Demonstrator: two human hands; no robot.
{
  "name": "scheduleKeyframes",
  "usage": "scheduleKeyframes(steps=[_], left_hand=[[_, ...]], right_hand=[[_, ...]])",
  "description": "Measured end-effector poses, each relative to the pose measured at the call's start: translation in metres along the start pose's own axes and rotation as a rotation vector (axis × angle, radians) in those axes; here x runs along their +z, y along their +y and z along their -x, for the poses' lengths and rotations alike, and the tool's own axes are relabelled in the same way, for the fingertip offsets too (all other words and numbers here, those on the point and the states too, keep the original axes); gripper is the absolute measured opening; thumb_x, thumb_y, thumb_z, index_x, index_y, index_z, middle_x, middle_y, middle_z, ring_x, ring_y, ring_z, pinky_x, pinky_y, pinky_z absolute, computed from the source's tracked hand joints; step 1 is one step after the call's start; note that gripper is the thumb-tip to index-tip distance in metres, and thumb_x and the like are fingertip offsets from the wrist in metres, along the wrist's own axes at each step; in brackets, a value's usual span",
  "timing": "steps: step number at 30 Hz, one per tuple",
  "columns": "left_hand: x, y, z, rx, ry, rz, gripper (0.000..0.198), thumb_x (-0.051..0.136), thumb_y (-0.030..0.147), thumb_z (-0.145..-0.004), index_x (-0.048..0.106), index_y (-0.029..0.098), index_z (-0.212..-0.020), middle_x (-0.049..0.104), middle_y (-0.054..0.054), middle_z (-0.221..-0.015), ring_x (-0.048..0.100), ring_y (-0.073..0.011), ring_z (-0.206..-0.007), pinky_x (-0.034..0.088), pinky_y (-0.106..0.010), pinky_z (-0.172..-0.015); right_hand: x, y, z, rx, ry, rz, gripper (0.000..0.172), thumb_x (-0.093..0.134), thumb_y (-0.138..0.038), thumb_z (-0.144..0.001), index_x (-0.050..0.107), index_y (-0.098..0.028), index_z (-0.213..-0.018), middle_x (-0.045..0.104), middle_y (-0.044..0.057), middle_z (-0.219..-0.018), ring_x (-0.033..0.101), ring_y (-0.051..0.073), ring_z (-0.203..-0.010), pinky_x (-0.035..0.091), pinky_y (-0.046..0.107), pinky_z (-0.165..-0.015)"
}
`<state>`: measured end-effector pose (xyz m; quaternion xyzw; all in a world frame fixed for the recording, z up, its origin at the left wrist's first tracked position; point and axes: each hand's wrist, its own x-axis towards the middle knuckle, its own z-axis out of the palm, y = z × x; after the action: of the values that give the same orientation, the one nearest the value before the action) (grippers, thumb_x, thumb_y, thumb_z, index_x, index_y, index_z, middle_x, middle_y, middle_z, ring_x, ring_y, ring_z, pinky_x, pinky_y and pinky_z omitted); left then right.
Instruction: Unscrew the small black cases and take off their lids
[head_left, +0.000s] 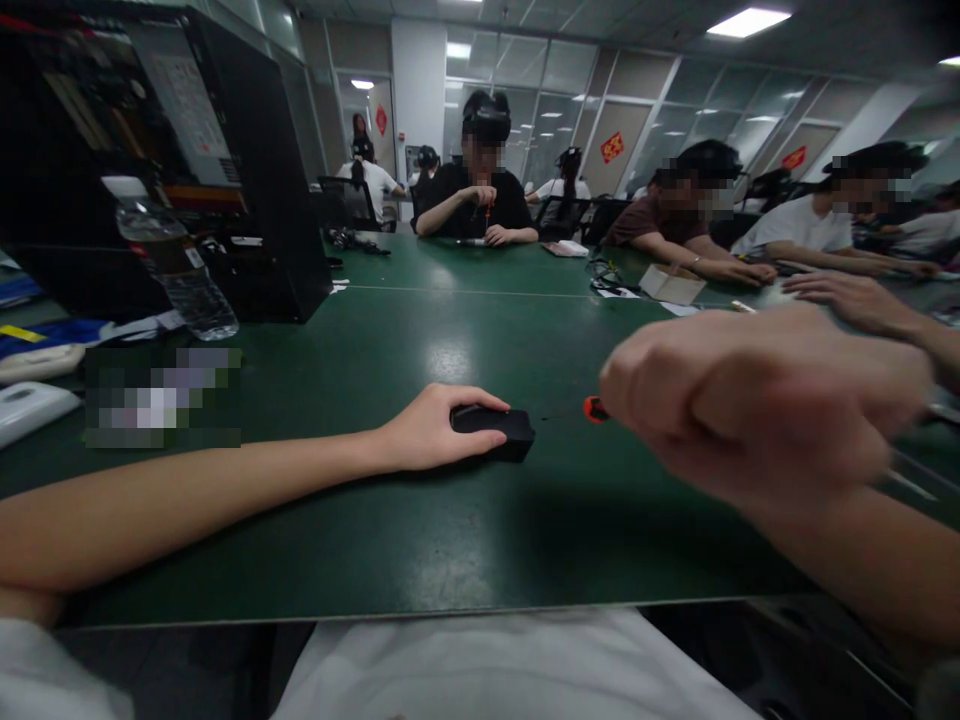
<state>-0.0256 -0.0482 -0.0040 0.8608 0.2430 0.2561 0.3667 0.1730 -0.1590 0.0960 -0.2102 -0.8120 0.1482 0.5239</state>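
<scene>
A small black block-shaped object (pixel 514 435) lies on the green table (pixel 420 540), and my left hand (pixel 442 428) is closed around its left part, thumb and fingers on either side. To the right, raised near the camera and blurred, my right hand (pixel 765 400) is a fist around a screwdriver with an orange-red end (pixel 596 409). The tool's thin dark shaft points left toward the block, its tip apart from it. Most of the handle is hidden inside my fist.
A clear bottle (pixel 176 260) and a black computer case (pixel 259 170) stand at the left. Across the table sits a person in black (pixel 517 200). At the right are a small box (pixel 671 284), cables (pixel 604 272) and another person's hand (pixel 847 295).
</scene>
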Motion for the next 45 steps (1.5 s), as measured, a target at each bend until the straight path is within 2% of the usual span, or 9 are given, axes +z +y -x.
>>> scheduleKeyframes(steps=[3,6,10,17,25,33,37,40,45], left_hand=[[0.0,0.001,0.0,-0.004,-0.002,0.008,0.039,0.075,0.037,-0.085,0.074,0.015,-0.117,0.077,-0.008,-0.113,0.072,-0.0238,-0.101,0.053,-0.032,-0.088],[0.0,0.003,-0.001,0.001,-0.006,0.004,0.04,0.075,0.036,-0.085,0.073,0.015,-0.118,0.077,-0.007,-0.11,0.071,-0.0224,-0.097,0.052,-0.03,-0.086],[0.001,0.003,-0.001,-0.025,-0.016,-0.009,0.041,0.074,0.037,-0.085,0.073,0.016,-0.12,0.077,-0.005,-0.108,0.07,-0.0219,-0.096,0.051,-0.029,-0.083],[0.0,0.004,-0.001,-0.04,-0.027,0.008,0.041,0.074,0.036,-0.085,0.072,0.015,-0.12,0.076,-0.006,-0.109,0.07,-0.0222,-0.098,0.051,-0.03,-0.086],[0.001,0.002,-0.002,-0.032,-0.024,0.004,0.04,0.074,0.037,-0.085,0.072,0.016,-0.12,0.076,-0.005,-0.109,0.07,-0.0217,-0.096,0.051,-0.03,-0.085],[0.001,0.002,-0.002,-0.021,-0.017,0.002,0.041,0.074,0.037,-0.085,0.072,0.016,-0.119,0.077,-0.005,-0.106,0.071,-0.0213,-0.094,0.053,-0.03,-0.084],[0.001,0.003,-0.002,-0.019,-0.007,-0.009,0.041,0.074,0.038,-0.085,0.072,0.015,-0.118,0.076,-0.007,-0.112,0.071,-0.0229,-0.1,0.052,-0.032,-0.091],[0.0,0.004,-0.002,-0.015,-0.002,-0.025,0.041,0.074,0.038,-0.084,0.071,0.016,-0.119,0.076,-0.007,-0.115,0.071,-0.0236,-0.103,0.052,-0.033,-0.095],[-0.001,0.004,-0.002,-0.036,-0.011,-0.048,0.042,0.075,0.04,-0.084,0.071,0.016,-0.119,0.075,-0.007,-0.115,0.07,-0.0238,-0.102,0.053,-0.033,-0.093]], right_hand=[[0.005,0.031,-0.019,0.119,0.319,-0.26,0.06,0.059,-0.041,-0.096,0.03,-0.02,-0.048,0.028,-0.005,-0.045,0.025,0.007,-0.035,0.019,0.026,-0.035],[0.009,0.05,-0.028,0.234,0.451,-0.346,0.059,0.061,-0.037,-0.092,0.025,-0.02,-0.048,0.024,-0.006,-0.044,0.021,0.006,-0.035,0.016,0.024,-0.034],[0.014,0.059,-0.038,0.138,0.527,-0.376,0.059,0.065,-0.04,-0.085,0.023,-0.021,-0.048,0.021,-0.008,-0.041,0.016,0.005,-0.031,0.011,0.022,-0.029],[0.021,0.066,-0.041,0.116,0.498,-0.35,0.061,0.069,-0.044,-0.086,0.03,-0.02,-0.046,0.024,-0.007,-0.041,0.018,0.004,-0.031,0.011,0.022,-0.032],[0.011,0.085,-0.034,0.239,0.196,-0.221,0.069,0.053,-0.078,-0.085,0.034,-0.022,-0.05,0.023,-0.005,-0.041,0.02,0.008,-0.038,0.024,0.028,-0.039],[0.015,0.08,-0.039,0.183,0.155,0.046,0.062,0.035,-0.069,-0.097,0.037,-0.024,-0.055,0.031,-0.003,-0.046,0.031,0.011,-0.04,0.03,0.03,-0.045],[0.003,0.068,-0.049,0.103,-0.1,0.514,0.048,0.044,-0.055,-0.1,0.051,-0.022,-0.065,0.052,0.001,-0.058,0.054,0.016,-0.058,0.039,0.031,-0.059],[-0.012,0.061,-0.058,0.133,-0.289,0.883,0.035,0.05,-0.046,-0.098,0.063,-0.021,-0.079,0.06,0.005,-0.066,0.062,0.024,-0.077,0.042,0.035,-0.071],[-0.035,0.053,-0.07,0.191,-0.57,0.917,0.022,0.061,-0.041,-0.091,0.072,-0.023,-0.094,0.068,0.006,-0.072,0.066,0.029,-0.089,0.045,0.039,-0.081]])
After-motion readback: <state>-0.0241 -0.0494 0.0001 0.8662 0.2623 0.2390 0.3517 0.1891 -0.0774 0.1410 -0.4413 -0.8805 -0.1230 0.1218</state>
